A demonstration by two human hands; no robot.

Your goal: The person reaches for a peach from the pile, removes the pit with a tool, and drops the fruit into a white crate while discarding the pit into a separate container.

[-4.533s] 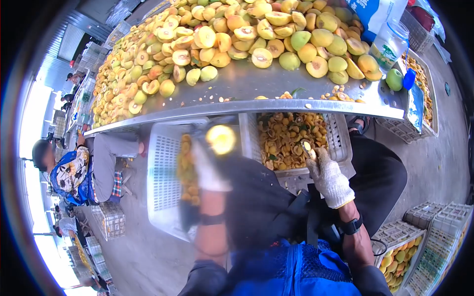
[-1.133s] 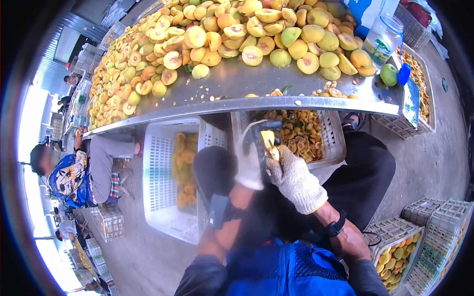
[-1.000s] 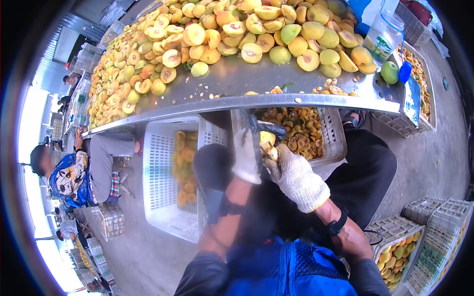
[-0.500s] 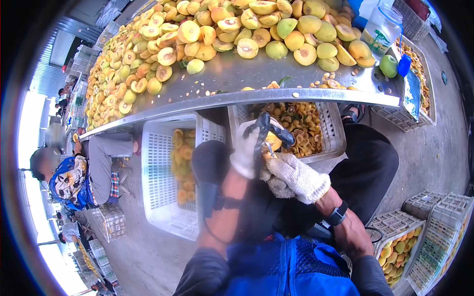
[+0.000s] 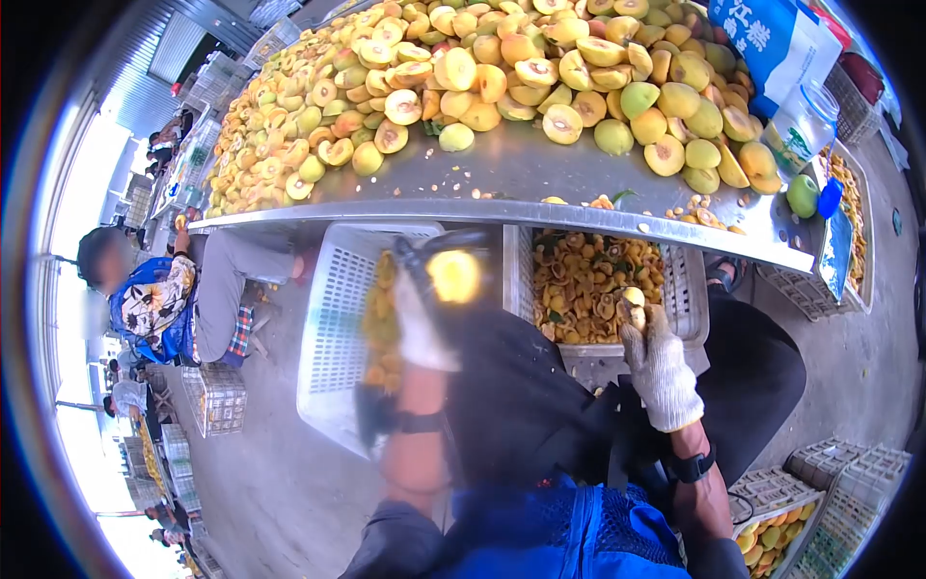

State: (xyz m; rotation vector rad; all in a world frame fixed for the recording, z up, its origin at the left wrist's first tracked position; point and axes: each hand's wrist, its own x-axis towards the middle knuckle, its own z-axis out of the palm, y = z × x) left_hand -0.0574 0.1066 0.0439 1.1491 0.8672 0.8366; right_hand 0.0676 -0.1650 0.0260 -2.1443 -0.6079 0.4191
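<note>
My left hand (image 5: pixel 424 309), in a white glove with black fingertips, is blurred in front of the left white crate (image 5: pixel 323 328). A bright yellow fruit piece (image 5: pixel 453 277) shows against its fingers, which seem to hold it. My right hand (image 5: pixel 662 372), in a pale knitted glove, is closed around a small yellowish piece (image 5: pixel 633 297) at its fingertips. Whether a tool is also in that hand I cannot make out. Beyond it, under the table, a second crate (image 5: pixel 687 289) holds many small fruit scraps (image 5: pixel 579 280).
Halved and whole fruit (image 5: pixel 463 72) lie heaped on the metal table (image 5: pixel 502 169). A clear jar (image 5: pixel 803 125) and green fruit (image 5: pixel 802 196) stand at its right. A seated person (image 5: pixel 154 299) is at the left. Fruit crates (image 5: pixel 772 487) are at the lower right.
My hands were together over the fruit piece and have moved apart. The left went left with the yellow piece, the right went right. The view has shifted slightly.
</note>
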